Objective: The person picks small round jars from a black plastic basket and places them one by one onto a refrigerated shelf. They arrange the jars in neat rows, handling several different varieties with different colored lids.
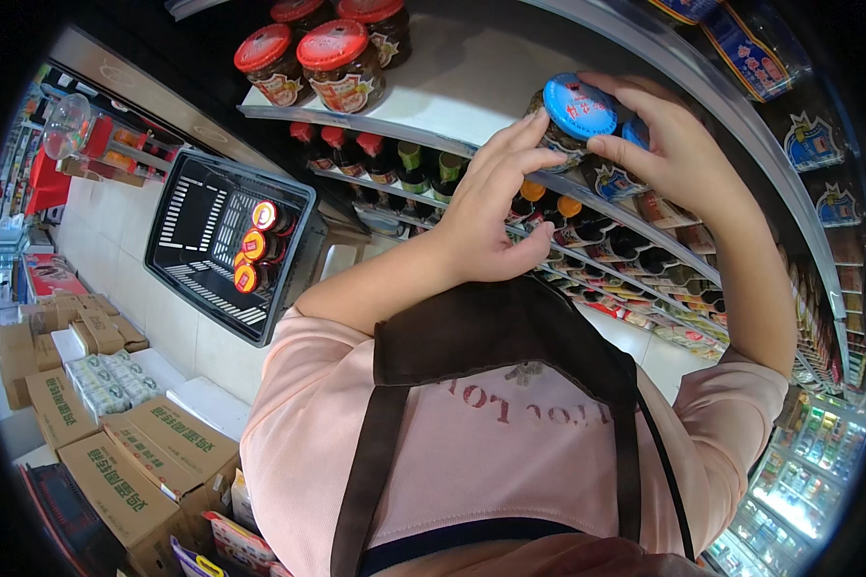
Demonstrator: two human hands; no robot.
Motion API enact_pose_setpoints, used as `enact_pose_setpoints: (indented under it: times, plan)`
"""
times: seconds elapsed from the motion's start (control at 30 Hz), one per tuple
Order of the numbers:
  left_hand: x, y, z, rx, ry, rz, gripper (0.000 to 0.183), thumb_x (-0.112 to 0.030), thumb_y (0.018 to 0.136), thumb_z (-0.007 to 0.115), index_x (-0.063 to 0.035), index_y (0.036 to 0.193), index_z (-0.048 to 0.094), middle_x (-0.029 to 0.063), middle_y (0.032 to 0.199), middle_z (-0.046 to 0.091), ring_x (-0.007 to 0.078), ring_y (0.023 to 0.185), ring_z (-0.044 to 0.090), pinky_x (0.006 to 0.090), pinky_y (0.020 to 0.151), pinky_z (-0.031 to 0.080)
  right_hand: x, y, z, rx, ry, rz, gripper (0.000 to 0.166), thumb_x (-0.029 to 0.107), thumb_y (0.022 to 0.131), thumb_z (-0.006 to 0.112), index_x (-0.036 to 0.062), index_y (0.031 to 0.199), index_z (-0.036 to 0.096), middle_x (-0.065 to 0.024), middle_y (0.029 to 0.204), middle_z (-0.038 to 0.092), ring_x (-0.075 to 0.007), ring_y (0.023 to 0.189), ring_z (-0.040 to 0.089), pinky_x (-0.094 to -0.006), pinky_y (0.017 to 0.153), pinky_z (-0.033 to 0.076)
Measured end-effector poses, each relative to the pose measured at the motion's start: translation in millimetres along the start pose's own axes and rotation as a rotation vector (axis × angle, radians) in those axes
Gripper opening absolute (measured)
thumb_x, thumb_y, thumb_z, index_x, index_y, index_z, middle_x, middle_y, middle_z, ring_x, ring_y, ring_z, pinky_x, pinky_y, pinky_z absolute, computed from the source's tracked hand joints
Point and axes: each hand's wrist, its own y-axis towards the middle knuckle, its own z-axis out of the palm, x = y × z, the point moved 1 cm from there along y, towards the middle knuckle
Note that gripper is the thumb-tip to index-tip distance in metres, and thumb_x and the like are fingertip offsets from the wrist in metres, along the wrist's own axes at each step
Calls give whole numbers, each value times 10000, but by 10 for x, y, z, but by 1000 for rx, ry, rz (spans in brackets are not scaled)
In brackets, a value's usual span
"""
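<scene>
A glass jar with a blue lid stands near the front of the upper shelf. My right hand closes on it from the right, thumb near the lid's front edge and fingers behind. The fingertips of my left hand touch the jar's left side, while its thumb points away and the palm is free. Another blue lid shows partly behind my right thumb. Farther left on the same shelf are several red-lidded jars of dark food.
Bottles with red caps and other bottles fill lower shelves. A black plastic basket to the left holds several jars with red-and-yellow lids. Cardboard boxes are stacked at lower left. The shelf edge above curves past my right arm.
</scene>
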Motion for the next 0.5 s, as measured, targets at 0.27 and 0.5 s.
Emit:
enact_pose_setpoints:
  times: [0.27, 0.5]
  plan:
    - [-20, -62, -188, -14, -1, -28, 465, -39, 662, 620, -41, 1121, 542, 194, 1260, 516, 351, 1148, 497, 404, 960, 376, 277, -236, -89, -67, -352, -16, 602, 281, 760, 681, 85, 1289, 472, -167, 1109, 583, -349, 1012, 549, -410, 857, 429]
    - [157, -494, -485, 107, -195, -38, 138, -40, 734, 583, -49, 862, 633, 70, 815, 667, 243, 738, 622, 340, 688, 460, 314, -1084, 367, -354, 207, -134, 212, 172, 741, 676, 23, 891, 672, -110, 929, 679, -266, 878, 626, -345, 791, 464]
